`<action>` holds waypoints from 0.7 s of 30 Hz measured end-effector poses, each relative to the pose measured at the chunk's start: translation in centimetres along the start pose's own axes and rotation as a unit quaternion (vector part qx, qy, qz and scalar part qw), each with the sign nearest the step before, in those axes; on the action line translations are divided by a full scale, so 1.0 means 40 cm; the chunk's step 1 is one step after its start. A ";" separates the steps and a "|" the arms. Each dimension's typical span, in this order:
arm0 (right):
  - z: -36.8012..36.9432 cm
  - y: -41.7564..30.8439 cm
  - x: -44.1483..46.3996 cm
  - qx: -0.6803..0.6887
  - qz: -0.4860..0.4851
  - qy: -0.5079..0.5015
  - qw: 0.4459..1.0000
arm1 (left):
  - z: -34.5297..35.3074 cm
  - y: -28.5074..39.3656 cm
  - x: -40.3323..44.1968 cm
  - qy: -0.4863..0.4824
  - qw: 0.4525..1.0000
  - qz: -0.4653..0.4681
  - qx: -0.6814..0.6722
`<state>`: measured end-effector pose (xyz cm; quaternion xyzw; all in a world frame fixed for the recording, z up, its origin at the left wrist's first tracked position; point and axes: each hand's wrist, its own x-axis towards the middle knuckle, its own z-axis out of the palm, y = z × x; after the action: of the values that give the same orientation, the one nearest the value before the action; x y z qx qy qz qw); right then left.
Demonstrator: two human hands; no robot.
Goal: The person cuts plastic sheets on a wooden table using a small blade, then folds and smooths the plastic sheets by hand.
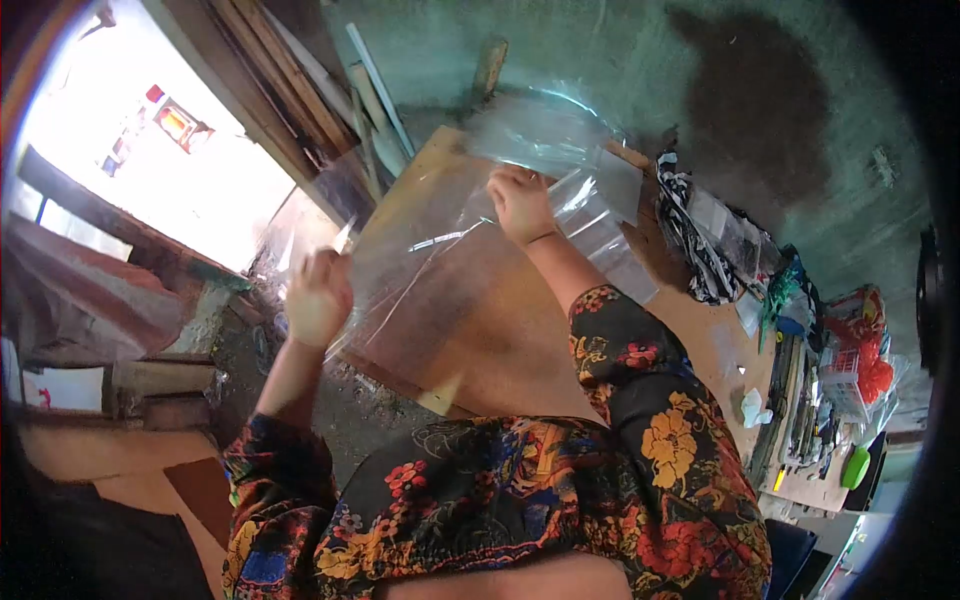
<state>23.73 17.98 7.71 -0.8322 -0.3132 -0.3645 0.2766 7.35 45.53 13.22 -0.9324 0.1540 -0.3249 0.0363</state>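
Transparent plastic film (pixel 437 241) is stretching between the left hand (pixel 319 297) and right hand (pixel 522 204), each grip closing tightly on it above the brown tabletop (pixel 500 345); spreading it is calling for even tension.

Doorway (pixel 190 140): washed out by glare; small red and orange shapes beyond, too small and bright to name. Clear sheet (pixel 430 262): far edges can't be traced, lost against other clear plastic (pixel 545 130). Left hand (pixel 318 300) blurred; curled fingers hide its exact hold on the sheet, same for right hand (pixel 522 205). Worktop (pixel 500 350): near side partly behind patterned clothing (pixel 520 480). Black round object (pixel 932 300): cut off at right. Dark cloth (pixel 120 540), lower left: fades into the rim.
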 end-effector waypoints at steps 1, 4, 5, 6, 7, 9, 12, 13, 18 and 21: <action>0.031 0.020 -0.032 0.006 0.038 -0.086 0.996 | 0.027 0.019 -0.025 -0.066 0.997 -0.020 -0.023; 0.064 0.071 -0.129 -0.008 0.086 -0.233 0.969 | 0.115 0.101 -0.103 -0.193 0.977 -0.056 -0.074; 0.072 0.081 -0.155 -0.020 0.088 -0.298 0.950 | 0.137 0.113 -0.130 -0.255 0.959 -0.082 -0.095; 0.056 0.070 -0.174 -0.021 0.093 -0.299 0.949 | 0.136 0.125 -0.139 -0.258 0.958 -0.078 -0.098; 0.022 0.048 -0.188 -0.080 0.149 -0.324 0.931 | 0.133 0.136 -0.145 -0.285 0.950 -0.067 -0.110; -0.043 0.039 -0.214 -0.140 0.207 -0.346 0.905 | 0.111 0.160 -0.123 -0.368 0.915 -0.109 -0.126; -0.150 0.076 -0.278 -0.194 0.324 -0.366 0.850 | 0.049 0.152 -0.090 -0.369 0.905 -0.107 -0.183; -0.191 0.083 -0.308 -0.217 0.352 -0.358 0.837 | 0.016 0.158 -0.067 -0.368 0.906 -0.101 -0.183; -0.358 0.154 -0.503 -0.174 0.396 -0.352 0.830 | -0.333 0.219 0.113 -0.206 0.823 0.177 -0.500; -0.371 0.174 -0.583 -0.143 0.352 -0.333 0.863 | -0.474 0.304 0.168 0.218 0.747 0.264 -0.569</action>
<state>9.77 -4.24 -3.46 -0.9894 -0.0173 0.0152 0.1434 -2.56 32.50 30.08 -0.6057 0.5545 -0.3489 -0.4515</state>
